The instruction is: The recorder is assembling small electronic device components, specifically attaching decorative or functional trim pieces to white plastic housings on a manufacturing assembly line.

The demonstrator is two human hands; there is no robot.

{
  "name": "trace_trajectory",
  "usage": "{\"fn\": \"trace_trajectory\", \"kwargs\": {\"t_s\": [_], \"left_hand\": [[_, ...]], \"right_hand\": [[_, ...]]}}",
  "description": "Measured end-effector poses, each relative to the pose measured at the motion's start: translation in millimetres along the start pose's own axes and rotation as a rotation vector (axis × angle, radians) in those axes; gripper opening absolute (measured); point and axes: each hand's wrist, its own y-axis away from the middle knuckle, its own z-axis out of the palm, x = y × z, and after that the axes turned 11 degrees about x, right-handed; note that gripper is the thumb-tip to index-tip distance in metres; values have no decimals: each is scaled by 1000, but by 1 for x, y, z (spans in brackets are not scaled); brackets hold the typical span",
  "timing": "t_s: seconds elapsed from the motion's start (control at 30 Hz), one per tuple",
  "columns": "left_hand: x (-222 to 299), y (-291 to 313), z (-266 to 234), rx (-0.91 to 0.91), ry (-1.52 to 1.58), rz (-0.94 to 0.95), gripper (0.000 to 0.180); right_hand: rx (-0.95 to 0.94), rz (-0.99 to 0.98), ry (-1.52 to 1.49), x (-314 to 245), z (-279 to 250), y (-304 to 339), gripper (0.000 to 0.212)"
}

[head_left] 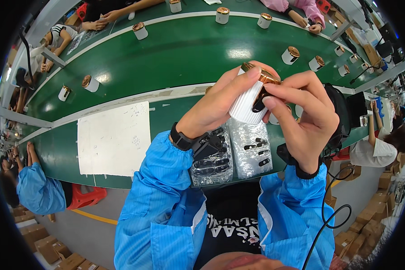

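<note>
In front of my chest I hold a white ribbed cylinder [246,107] with a shiny copper-coloured top, tilted over. My left hand [213,103] is wrapped round it, its thumb on the copper rim. A glossy black oval piece [259,101] lies along the cylinder's side. The thumb and forefinger of my right hand [308,119] pinch at the upper end of this piece; whether it is fixed to the cylinder I cannot tell. Just below my hands, two clear plastic trays, a left one [211,177] and a right one [248,167], hold several similar black pieces.
A green conveyor belt [180,58] crosses ahead, carrying several white-and-copper cylinders [140,30]. A white sheet [114,139] lies on the bench to my left. A black bag [339,108] and a cable [324,211] are at my right. Co-workers sit around the line.
</note>
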Motion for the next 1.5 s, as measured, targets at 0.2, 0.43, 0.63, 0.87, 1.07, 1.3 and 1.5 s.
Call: {"fn": "trace_trajectory", "kwargs": {"t_s": [0.2,0.43,0.63,0.87,1.07,1.3,1.5], "left_hand": [[0,-2,-4,-31,-141,35,57],[0,-3,-4,-18,-167,39,57],[2,-3,-4,-22,-229,39,58],[-2,-2,-3,39,-147,-2,54],[-3,-2,0,70,-78,-42,58],[-5,-7,-18,126,-816,424,72],[-6,-17,-42,161,-853,283,77]], "right_hand": [[-30,66,-2,0,-3,-4,28],[-33,80,25,-2,-1,-5,28],[-38,37,49,6,-4,-4,32],[-229,169,-62,33,-9,-16,35],[-356,556,-341,35,-17,-13,41],[-293,381,-157,60,-18,-12,40],[-381,367,-158,93,-4,-23,41]]}}
